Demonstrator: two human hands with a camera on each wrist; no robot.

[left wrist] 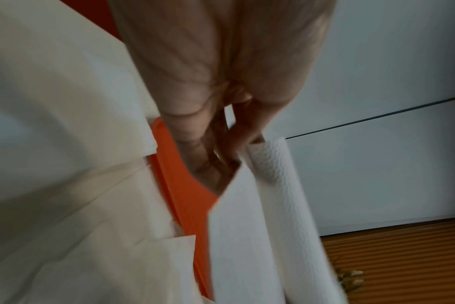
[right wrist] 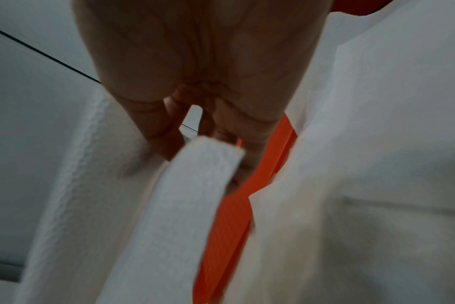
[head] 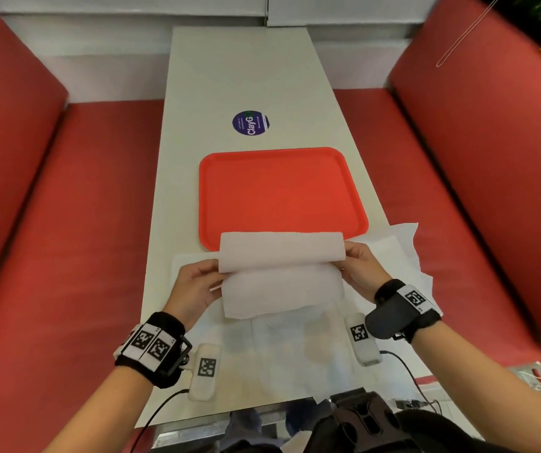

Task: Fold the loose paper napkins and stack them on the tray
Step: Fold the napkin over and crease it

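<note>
A white paper napkin (head: pixel 280 273) is lifted off the table, bent over in a soft fold just in front of the red tray (head: pixel 278 191). My left hand (head: pixel 208 271) pinches its left end, my right hand (head: pixel 349 259) its right end. The tray holds nothing. More loose napkins (head: pixel 390 253) lie flat under and beside my hands. The left wrist view has my left hand (left wrist: pixel 237 150) gripping the napkin (left wrist: pixel 260 226) near the tray's rim (left wrist: pixel 169 174). My right hand (right wrist: pixel 208 148) holds the folded napkin (right wrist: pixel 185 205) in the right wrist view.
The white table (head: pixel 246 76) runs away from me between two red bench seats (head: pixel 66 223). A round purple sticker (head: pixel 250 123) lies beyond the tray. Cables from my wrist cameras trail over the near table edge (head: pixel 223 410).
</note>
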